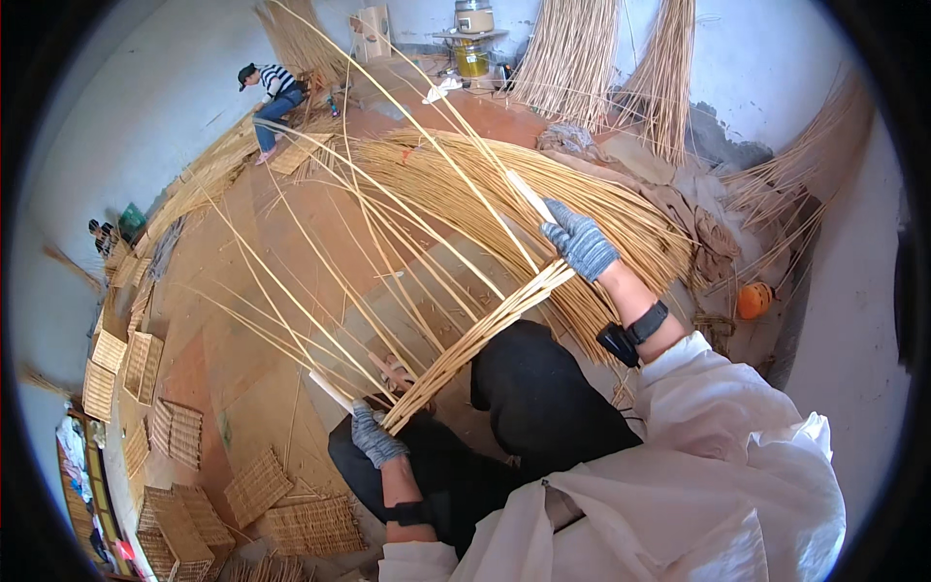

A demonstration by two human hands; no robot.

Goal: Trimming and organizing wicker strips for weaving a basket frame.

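Note:
Across my knees lies a partly woven wicker panel (475,344), a tight band of tan rods with long loose rods (373,209) fanning out from its far side. My right hand (579,242), in a grey knit glove, is closed around the panel's right end, by a short pale stick (529,196) standing out of it. At the left end, my left hand (375,436), gloved alike, is closed by a second pale stick (332,391). Fingers of both hands are partly hidden. Each wrist wears a black band.
Beyond my right hand a large bundle of rods (582,209) lies on the floor; more bundles (567,63) lean on the back wall. Finished woven panels (315,527) lie at lower left. One person (276,97) sits at far left, another (100,236) nearer the left wall.

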